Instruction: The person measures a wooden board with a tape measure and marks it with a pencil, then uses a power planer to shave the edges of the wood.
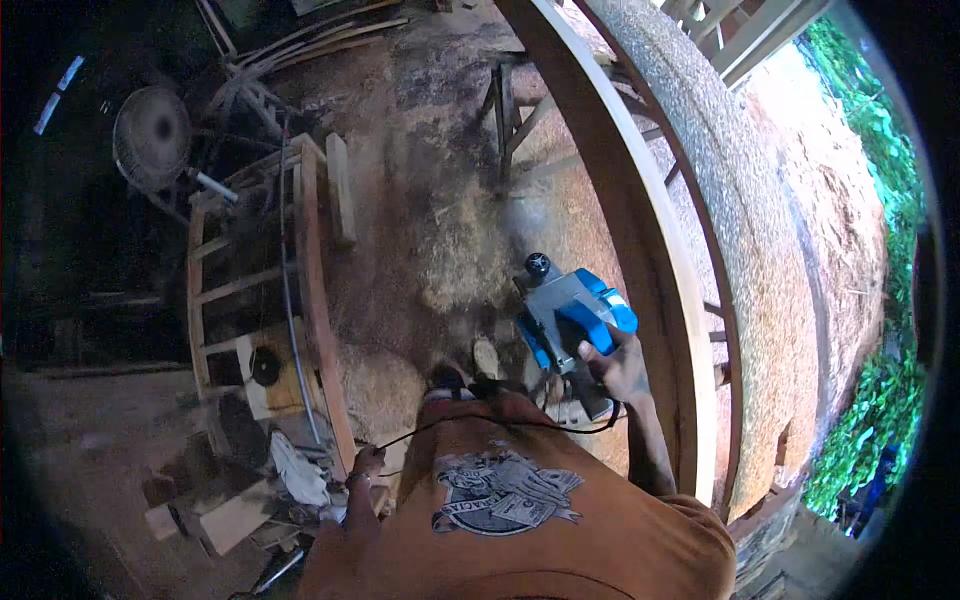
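A blue and grey power tool [572, 308] with a round black knob hangs at the centre right, over the floor and beside a long wooden beam [660, 260]. My right hand [622, 372] is closed round the tool's rear handle. From there a black cable [520, 427] runs across the front of my orange shirt to the left. My left hand [368, 461] is low at the left, closed on the cable, near the lower end of a wooden frame [318, 300].
A round fan [152, 138] stands at the upper left by the slatted frame. Wood offcuts [236, 516] and a white cloth [297, 472] lie at the lower left. A wooden trestle [507, 118] is at the top. Green plants [868, 420] show beyond the beam.
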Available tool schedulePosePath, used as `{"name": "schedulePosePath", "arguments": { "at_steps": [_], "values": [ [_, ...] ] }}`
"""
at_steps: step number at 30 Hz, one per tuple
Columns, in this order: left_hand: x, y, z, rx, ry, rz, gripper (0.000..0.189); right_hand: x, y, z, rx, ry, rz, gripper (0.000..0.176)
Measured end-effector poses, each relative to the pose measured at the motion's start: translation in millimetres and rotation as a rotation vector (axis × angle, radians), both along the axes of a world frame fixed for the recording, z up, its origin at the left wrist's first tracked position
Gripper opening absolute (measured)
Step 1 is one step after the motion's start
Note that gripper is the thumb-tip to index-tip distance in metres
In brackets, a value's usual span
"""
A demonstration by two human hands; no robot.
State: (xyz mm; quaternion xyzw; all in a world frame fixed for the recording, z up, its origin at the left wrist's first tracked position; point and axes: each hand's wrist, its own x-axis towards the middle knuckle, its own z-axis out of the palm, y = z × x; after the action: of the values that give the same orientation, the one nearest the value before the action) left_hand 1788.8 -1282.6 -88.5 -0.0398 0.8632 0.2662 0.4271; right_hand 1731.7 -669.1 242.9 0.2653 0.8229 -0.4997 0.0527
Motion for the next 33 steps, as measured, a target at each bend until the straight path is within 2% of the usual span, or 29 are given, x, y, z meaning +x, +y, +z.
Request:
{"name": "schedulePosePath", "arguments": {
  "at_steps": [1, 3, 5, 7, 11, 12, 14, 16, 19, 23, 26, 27, 28, 29, 32, 33],
  "values": [
    [-30.3, -8.5, -17.0, 0.108, 0.030, -0.083, 0.029, -23.6, 9.1, -4.0, -0.007, 0.009, -0.017, 0.055],
    [-73.9, -15.6, -69.7, 0.290, -0.126, 0.452, 0.030, -72.1, 26.4, -8.0, -0.013, 0.042, -0.045, 0.056],
    [-134.4, 14.0, -74.8, 0.241, -0.209, 0.494, 0.030, -124.0, 39.5, 3.3, -0.108, 0.077, -0.097, 0.053],
    [-229.0, 17.8, -97.9, 0.213, -0.241, 0.328, 0.030, -177.2, 55.4, 8.7, -0.157, 0.098, -0.139, 0.050],
    [-384.5, 65.9, -118.1, 0.381, -0.479, 0.395, 0.031, -292.8, 82.4, 18.9, -0.100, 0.147, -0.207, 0.045],
    [-411.6, 79.2, -135.2, 0.376, -0.420, 0.422, 0.030, -327.5, 88.6, 27.6, -0.071, 0.177, -0.227, 0.045],
    [-475.1, 137.0, -123.4, 0.362, -0.299, 0.470, 0.027, -383.3, 120.5, 19.3, -0.029, 0.226, -0.263, 0.044],
    [-524.1, 166.2, -99.2, 0.172, -0.130, 0.277, 0.025, -428.6, 137.5, 31.2, -0.106, 0.230, -0.329, 0.042],
    [-618.1, 212.0, -51.0, 0.064, -0.031, 0.030, 0.025, -488.5, 172.4, 41.8, -0.086, 0.272, -0.366, 0.042],
    [-717.0, 274.6, -22.6, 0.056, -0.022, 0.106, 0.023, -568.0, 237.9, 39.4, -0.058, 0.267, -0.384, 0.042],
    [-778.9, 355.6, 54.0, -0.074, -0.113, 0.197, 0.022, -604.1, 281.1, 30.7, -0.050, 0.237, -0.371, 0.047],
    [-784.9, 360.9, 30.0, 0.019, -0.084, 0.275, 0.022, -614.8, 303.4, 20.1, -0.036, 0.229, -0.340, 0.047],
    [-794.6, 355.7, -12.9, 0.108, -0.046, 0.351, 0.022, -628.6, 323.0, 12.3, -0.025, 0.227, -0.312, 0.048],
    [-801.8, 352.0, -31.9, 0.193, -0.010, 0.420, 0.021, -638.0, 336.8, 8.7, -0.030, 0.207, -0.302, 0.049],
    [-829.3, 392.2, -24.2, 0.160, -0.012, 0.203, 0.021, -661.5, 361.4, 12.1, -0.007, 0.212, -0.268, 0.049],
    [-838.0, 395.5, -36.7, 0.196, 0.004, 0.225, 0.022, -671.4, 365.4, 15.1, -0.091, 0.218, -0.262, 0.047]
  ]
}}
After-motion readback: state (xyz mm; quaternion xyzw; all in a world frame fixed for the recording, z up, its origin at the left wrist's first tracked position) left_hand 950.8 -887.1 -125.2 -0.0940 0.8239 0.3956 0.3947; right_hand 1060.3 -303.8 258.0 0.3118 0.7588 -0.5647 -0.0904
